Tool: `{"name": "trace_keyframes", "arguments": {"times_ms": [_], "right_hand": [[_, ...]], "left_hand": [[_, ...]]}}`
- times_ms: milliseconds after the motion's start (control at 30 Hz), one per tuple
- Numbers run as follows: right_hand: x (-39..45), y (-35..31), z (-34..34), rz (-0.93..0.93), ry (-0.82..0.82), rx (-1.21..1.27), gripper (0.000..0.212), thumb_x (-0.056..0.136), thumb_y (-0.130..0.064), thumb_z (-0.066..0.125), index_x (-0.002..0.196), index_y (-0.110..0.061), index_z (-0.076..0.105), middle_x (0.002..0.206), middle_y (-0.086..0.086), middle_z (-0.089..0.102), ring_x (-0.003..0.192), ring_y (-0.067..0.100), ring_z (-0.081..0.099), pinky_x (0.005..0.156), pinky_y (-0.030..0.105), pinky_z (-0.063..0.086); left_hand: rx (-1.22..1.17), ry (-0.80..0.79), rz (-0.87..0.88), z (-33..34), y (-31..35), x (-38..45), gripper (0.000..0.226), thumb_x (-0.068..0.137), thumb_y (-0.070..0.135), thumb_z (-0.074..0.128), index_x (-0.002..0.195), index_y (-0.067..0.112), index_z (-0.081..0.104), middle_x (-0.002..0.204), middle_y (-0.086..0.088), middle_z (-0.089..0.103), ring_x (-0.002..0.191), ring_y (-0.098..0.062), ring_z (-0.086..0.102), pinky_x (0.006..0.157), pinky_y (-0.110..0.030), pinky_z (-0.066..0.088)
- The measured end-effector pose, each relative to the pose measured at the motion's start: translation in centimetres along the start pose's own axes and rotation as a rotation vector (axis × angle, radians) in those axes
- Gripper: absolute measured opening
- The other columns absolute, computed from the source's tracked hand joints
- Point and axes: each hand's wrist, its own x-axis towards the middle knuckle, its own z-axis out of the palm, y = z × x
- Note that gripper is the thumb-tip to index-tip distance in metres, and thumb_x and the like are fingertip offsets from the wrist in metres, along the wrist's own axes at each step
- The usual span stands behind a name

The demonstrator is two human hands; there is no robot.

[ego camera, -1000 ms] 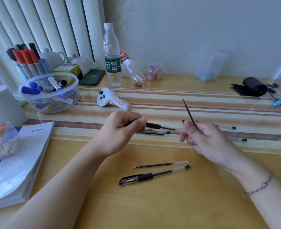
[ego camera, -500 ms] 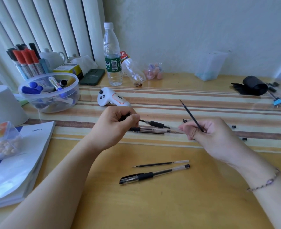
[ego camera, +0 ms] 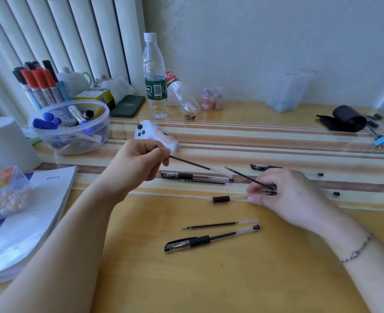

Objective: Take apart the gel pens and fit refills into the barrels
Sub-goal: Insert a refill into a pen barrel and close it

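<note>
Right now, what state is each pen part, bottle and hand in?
Left hand: closed on a refill, pulled free, held in the air.
Right hand: pinching the empty barrel and a second refill.
Capped pen: assembled, lying on the table.
Loose refill: lying bare beside it.
Water bottle: upright, capped.

I see open wood on the near table (ego camera: pixel 209 285), broken only by a loose refill (ego camera: pixel 218 225) and capped pen (ego camera: pixel 209 239) at centre. A booklet (ego camera: pixel 28 222) blocks my left. Between my hands more pens (ego camera: pixel 195 176) lie. Behind, a controller (ego camera: pixel 157 136), bowl (ego camera: pixel 73 132) and bottle (ego camera: pixel 155 77) crowd the back.
</note>
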Motion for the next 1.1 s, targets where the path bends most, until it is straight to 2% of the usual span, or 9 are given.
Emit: {"name": "trace_keyframes", "arguments": {"times_ms": [133, 233, 300, 400, 533, 633, 833, 967, 1100], "right_hand": [[0.0, -0.4, -1.2, 0.006, 0.139, 0.297, 0.019, 0.078, -0.058, 0.066, 0.083, -0.042, 0.073, 0.088, -0.026, 0.072, 0.084, -0.007, 0.066, 0.069, 0.017, 0.047], [-0.5, -1.7, -1.0, -0.102, 0.082, 0.42, 0.021, 0.075, -0.062, 0.065, 0.081, -0.044, 0.075, 0.088, -0.03, 0.072, 0.088, -0.013, 0.064, 0.068, 0.007, 0.048], [-0.6, -2.2, -0.2, -0.126, 0.037, 0.393, 0.018, 0.07, -0.058, 0.068, 0.079, -0.044, 0.075, 0.082, -0.027, 0.073, 0.081, -0.009, 0.067, 0.068, 0.006, 0.047], [-0.5, -2.0, 0.0, -0.125, 0.024, 0.297, 0.02, 0.072, -0.055, 0.066, 0.075, -0.037, 0.074, 0.077, -0.013, 0.074, 0.073, 0.011, 0.068, 0.069, 0.025, 0.054], [-0.7, -1.6, -0.9, -0.184, -0.019, 0.236, 0.018, 0.072, -0.053, 0.069, 0.07, -0.035, 0.073, 0.076, -0.017, 0.067, 0.065, 0.0, 0.06, 0.057, 0.009, 0.041], [-1.1, -2.2, -0.2, -0.197, -0.11, 0.144, 0.012, 0.074, -0.048, 0.073, 0.073, -0.036, 0.073, 0.072, -0.013, 0.062, 0.057, 0.006, 0.054, 0.05, 0.019, 0.043], [-1.4, -3.1, 1.0, -0.188, -0.04, 0.097, 0.021, 0.076, -0.054, 0.068, 0.08, -0.034, 0.074, 0.072, -0.012, 0.064, 0.061, 0.009, 0.058, 0.056, 0.035, 0.052], [-1.2, -2.8, 0.3, -0.163, -0.088, 0.026, 0.037, 0.069, -0.067, 0.06, 0.089, -0.039, 0.073, 0.08, -0.022, 0.065, 0.073, 0.0, 0.061, 0.065, 0.028, 0.052], [-0.8, -0.6, -2.4, -0.07, -0.211, -0.01, 0.018, 0.065, -0.058, 0.075, 0.078, -0.046, 0.071, 0.094, -0.03, 0.062, 0.084, -0.006, 0.059, 0.075, 0.028, 0.049]], "left_hand": [[-0.003, -0.015, -0.005, 0.3, 0.2, -0.1, 0.031, 0.075, 0.04, 0.06, 0.061, 0.013, 0.063, 0.051, -0.005, 0.035, 0.056, -0.025, 0.027, 0.049, -0.027, 0.029], [0.01, -0.057, 0.026, 1.2, 0.3, -0.2, 0.03, 0.079, 0.038, 0.06, 0.062, 0.013, 0.064, 0.051, -0.006, 0.036, 0.055, -0.026, 0.028, 0.051, -0.03, 0.028], [0.031, -0.115, 0.048, 1.9, 0.4, -0.4, 0.029, 0.086, 0.033, 0.059, 0.065, 0.012, 0.065, 0.054, -0.009, 0.036, 0.054, -0.025, 0.029, 0.05, -0.031, 0.028], [0.1, -0.169, 0.037, 1.7, 0.5, -0.5, 0.03, 0.088, 0.034, 0.057, 0.072, 0.012, 0.068, 0.056, -0.01, 0.037, 0.054, -0.024, 0.031, 0.05, -0.031, 0.028], [0.086, 0.05, -0.029, -0.2, 0.4, -0.1, 0.029, 0.086, 0.034, 0.057, 0.071, 0.011, 0.068, 0.054, -0.006, 0.037, 0.051, -0.019, 0.033, 0.052, -0.029, 0.029], [0.083, 0.174, -0.057, -0.3, 0.2, 0.1, 0.031, 0.091, 0.029, 0.056, 0.069, 0.011, 0.068, 0.052, -0.002, 0.039, 0.048, -0.015, 0.034, 0.05, -0.026, 0.031], [0.23, 0.095, -0.065, 1.1, 0.1, -0.1, 0.031, 0.094, 0.031, 0.056, 0.068, 0.02, 0.07, 0.046, 0.008, 0.038, 0.04, -0.007, 0.034, 0.042, -0.012, 0.032], [0.318, 0.037, -0.058, 1.5, 0.0, -0.3, 0.03, 0.093, 0.033, 0.058, 0.069, 0.021, 0.07, 0.047, 0.007, 0.036, 0.042, -0.009, 0.031, 0.043, -0.016, 0.028], [0.384, -0.026, -0.007, 1.7, -0.1, -0.4, 0.022, 0.09, 0.032, 0.064, 0.071, 0.022, 0.071, 0.045, 0.012, 0.04, 0.041, -0.004, 0.034, 0.042, -0.011, 0.029]]}}
